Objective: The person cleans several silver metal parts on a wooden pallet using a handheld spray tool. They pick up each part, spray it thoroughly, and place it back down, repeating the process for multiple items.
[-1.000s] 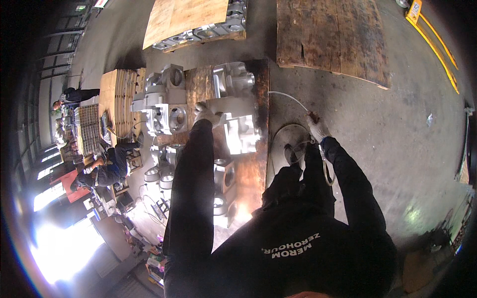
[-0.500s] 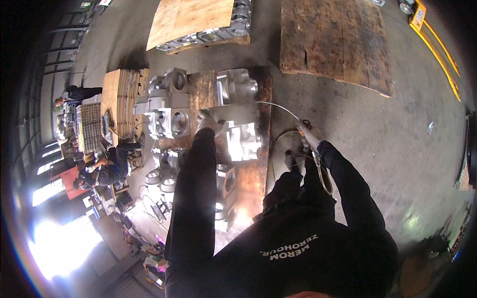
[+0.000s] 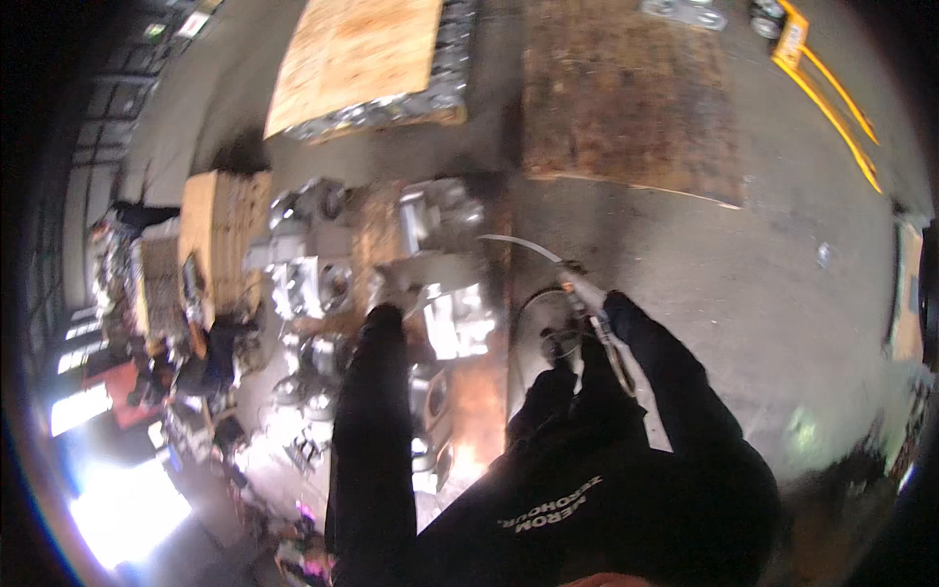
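My right hand (image 3: pixel 585 292), in a light glove, is closed around an air blow gun with a long, thin, bent tube (image 3: pixel 531 246). Its tip points left toward the metal castings. From the gun a hose (image 3: pixel 618 364) loops down beside my legs. My left hand (image 3: pixel 393 290), also gloved, is by a grey casting (image 3: pixel 450 268) on a wooden board (image 3: pixel 477 396); motion blur hides its fingers and whether it grips. A bright silver casting (image 3: pixel 460 321) lies just nearer, another casting (image 3: pixel 440 213) farther away.
More castings (image 3: pixel 311 284) stand left of my left hand. Beyond are a plywood-topped stack (image 3: pixel 357 64) and a dark wooden board (image 3: pixel 631 103). A yellow metal frame (image 3: pixel 831 103) is far right. At left are stacked boards (image 3: pixel 225 235) and blurred people (image 3: pixel 210 367).
The view has shifted and blurred, so the castings and boards sit lower and farther left. My right hand still holds the blow gun; my left hand stays among the castings.
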Demonstrator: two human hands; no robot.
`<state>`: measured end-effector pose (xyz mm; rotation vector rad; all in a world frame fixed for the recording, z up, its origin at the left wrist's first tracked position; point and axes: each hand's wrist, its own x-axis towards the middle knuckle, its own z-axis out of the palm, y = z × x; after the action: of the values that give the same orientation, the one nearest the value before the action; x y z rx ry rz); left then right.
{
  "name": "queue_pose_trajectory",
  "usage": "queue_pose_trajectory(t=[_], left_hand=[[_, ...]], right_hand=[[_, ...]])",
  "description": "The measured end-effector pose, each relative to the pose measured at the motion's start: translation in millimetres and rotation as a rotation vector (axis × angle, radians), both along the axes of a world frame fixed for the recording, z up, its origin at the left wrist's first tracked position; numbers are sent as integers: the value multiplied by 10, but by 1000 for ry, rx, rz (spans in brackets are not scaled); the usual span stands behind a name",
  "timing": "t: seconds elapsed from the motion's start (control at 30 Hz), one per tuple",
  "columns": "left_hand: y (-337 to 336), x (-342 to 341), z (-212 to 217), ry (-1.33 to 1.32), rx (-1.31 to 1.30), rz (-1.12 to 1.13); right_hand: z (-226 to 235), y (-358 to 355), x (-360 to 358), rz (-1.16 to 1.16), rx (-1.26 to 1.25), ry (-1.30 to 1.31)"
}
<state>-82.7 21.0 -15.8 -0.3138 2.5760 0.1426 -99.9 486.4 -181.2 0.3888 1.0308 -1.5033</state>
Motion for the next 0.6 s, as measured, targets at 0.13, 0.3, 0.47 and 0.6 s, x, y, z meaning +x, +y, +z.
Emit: queue_pose_trajectory(t=[0.13, 0.3, 0.47, 0.6], left_hand=[[-501, 309, -274, 19, 210, -223], [149, 315, 468, -309, -201, 162], [225, 113, 443, -412, -293, 236], [360, 230, 575, -334, -202, 169]], right_hand=[[323, -387, 114, 86, -36, 164], [469, -450, -105, 104, 8, 204], [146, -503, -135, 23, 49, 228], [180, -590, -133, 13, 91, 364]])
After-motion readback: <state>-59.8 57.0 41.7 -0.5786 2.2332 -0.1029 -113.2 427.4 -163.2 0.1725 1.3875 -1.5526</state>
